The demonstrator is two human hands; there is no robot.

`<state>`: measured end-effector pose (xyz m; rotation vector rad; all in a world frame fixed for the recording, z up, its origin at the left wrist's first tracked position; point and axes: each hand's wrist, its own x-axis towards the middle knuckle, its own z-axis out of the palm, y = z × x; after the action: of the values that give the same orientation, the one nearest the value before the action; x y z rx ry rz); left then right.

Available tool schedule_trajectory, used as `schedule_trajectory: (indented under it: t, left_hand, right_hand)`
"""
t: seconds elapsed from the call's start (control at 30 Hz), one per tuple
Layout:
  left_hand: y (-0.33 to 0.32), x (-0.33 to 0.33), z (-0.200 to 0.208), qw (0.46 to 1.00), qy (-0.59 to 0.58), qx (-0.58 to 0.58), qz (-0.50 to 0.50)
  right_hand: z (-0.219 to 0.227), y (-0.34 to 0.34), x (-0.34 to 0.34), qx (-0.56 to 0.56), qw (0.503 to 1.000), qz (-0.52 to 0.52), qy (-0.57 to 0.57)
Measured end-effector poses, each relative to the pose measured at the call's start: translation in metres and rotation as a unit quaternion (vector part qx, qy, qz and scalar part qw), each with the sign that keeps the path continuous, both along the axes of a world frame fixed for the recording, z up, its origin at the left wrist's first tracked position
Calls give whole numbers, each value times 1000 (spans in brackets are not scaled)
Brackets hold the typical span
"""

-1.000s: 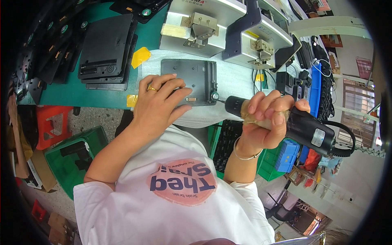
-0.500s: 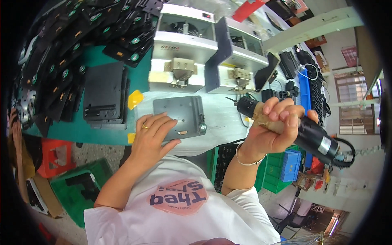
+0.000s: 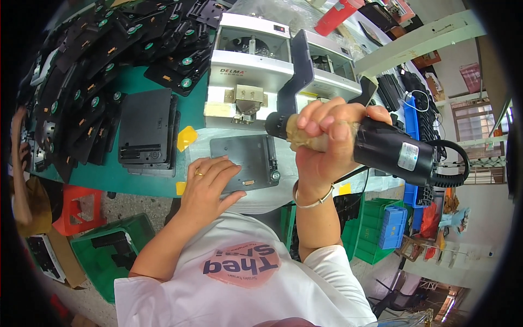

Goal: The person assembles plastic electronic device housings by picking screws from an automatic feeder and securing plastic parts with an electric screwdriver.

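Observation:
A dark grey plastic panel (image 3: 239, 158) lies flat on the pale mat in front of me, with a small round speaker-like part at its right corner. My left hand (image 3: 210, 185) rests on the panel's left part, fingers stretched out and a ring on one of them. My right hand (image 3: 332, 133) is wrapped round the taped grip of a black electric screwdriver (image 3: 395, 144), raised and tilted nearly level. Its front end points left, by the outlet of the near white screw feeder (image 3: 250, 76). The bit's tip cannot be made out there.
To the left of the panel stands a stack of black panels (image 3: 146, 128); a heap of similar panels (image 3: 81, 92) fills the far left. A second screw feeder (image 3: 332, 62) adjoins the first. Green crates (image 3: 111, 248) are on the floor. Another person's arm (image 3: 20, 180) shows at the left edge.
My right hand has brought the screwdriver leftward and slightly up to the near feeder's outlet. My left hand stays on the panel. The whole view has shifted slightly.

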<state>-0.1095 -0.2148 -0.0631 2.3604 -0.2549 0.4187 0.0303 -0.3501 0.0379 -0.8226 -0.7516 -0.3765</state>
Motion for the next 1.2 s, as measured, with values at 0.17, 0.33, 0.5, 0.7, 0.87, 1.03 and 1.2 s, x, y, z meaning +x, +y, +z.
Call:
schedule_trajectory:
  t: [0.17,0.33,0.5,0.7,0.87,1.03,1.2]
  left_hand:
    - [0,-1,-4,1000,-1,-1,1]
    - [0,-3,-4,1000,-11,-5,5]
    - [1,-3,-5,1000,-8,-5,5]
    - [2,-3,-5,1000,-6,-8,6]
    - [2,-5,-2,1000,-13,12,6]
    - [5,-9,6,999,3,34,-5]
    - [14,-11,9,999,23,21,-22]
  right_hand:
    - [-4,15,5,-35,999,-15,-11]
    - [-7,20,7,-46,999,-7,4]
    - [-9,21,7,-62,998,4,1]
    - [1,27,10,-170,985,-7,-23]
    - [15,37,23,-266,962,32,-43]
    - [23,44,32,-261,963,45,40]
    - [20,40,25,-249,966,22,71]
